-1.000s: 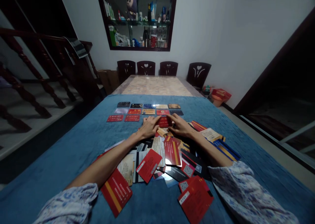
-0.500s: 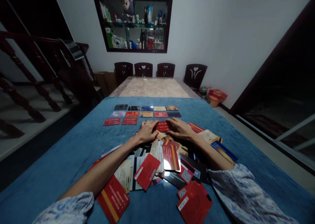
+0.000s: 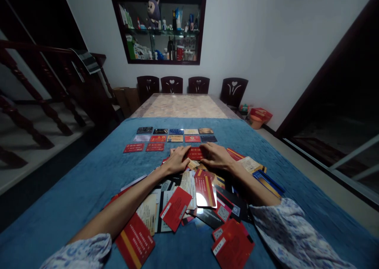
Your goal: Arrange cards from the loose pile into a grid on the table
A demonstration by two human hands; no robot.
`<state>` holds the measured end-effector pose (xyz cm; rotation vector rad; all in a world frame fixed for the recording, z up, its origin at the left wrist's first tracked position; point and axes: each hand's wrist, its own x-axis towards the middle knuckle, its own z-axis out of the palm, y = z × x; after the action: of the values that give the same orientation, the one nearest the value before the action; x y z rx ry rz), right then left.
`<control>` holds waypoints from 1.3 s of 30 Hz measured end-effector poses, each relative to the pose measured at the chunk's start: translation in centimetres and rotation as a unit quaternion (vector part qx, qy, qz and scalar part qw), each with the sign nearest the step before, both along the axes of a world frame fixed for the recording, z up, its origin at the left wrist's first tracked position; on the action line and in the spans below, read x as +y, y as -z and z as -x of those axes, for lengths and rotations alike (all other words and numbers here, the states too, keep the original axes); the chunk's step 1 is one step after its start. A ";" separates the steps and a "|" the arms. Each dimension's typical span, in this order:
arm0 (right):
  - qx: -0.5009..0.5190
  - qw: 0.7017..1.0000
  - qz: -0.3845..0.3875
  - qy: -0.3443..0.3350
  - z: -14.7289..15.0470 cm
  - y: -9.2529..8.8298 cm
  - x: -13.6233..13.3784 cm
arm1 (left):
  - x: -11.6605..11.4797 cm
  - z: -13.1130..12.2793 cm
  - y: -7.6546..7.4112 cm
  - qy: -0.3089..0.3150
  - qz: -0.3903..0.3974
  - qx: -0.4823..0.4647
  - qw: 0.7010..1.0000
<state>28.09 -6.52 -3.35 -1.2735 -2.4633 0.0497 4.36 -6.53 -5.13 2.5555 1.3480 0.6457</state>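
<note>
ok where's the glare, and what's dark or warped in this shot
In the head view: white glare low on the central striped card; the right-hand opening sunk nearly to black; the left railing slanting, likely lens stretch; small print on the far cards too soft to read.

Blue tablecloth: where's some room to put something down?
Bare tablecloth stretches left of the nearest row's leftmost red card and right of the middle row's navy card. Just nearer than the left hand and right hand, overlapping loose cards crowd it.
</note>
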 end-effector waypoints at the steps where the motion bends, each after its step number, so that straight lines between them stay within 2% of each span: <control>1: 0.000 1.000 0.004 0.001 0.0 -0.1 -0.1 | 0.0 0.0 0.0 0.003 0.003 0.002 1.000; 12: 0.010 0.996 0.084 0.014 0.0 -0.6 -0.2 | 0.0 0.0 -0.3 0.020 0.025 0.005 0.999; 21: 0.024 0.999 0.028 -0.008 -0.3 -0.3 -0.4 | -0.1 0.0 0.0 0.039 0.007 -0.029 0.999; 29: -0.010 0.999 0.043 -0.003 -0.7 -0.3 -0.2 | 0.0 -0.1 0.3 0.068 0.018 -0.048 0.996; 39: 0.011 0.999 0.003 -0.035 -1.1 -0.6 -0.6 | -0.1 -0.2 0.5 0.069 -0.001 -0.047 0.997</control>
<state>29.16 -7.11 -2.79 -1.1837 -2.4894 0.0897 4.60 -6.59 -5.59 2.5565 1.1310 0.7328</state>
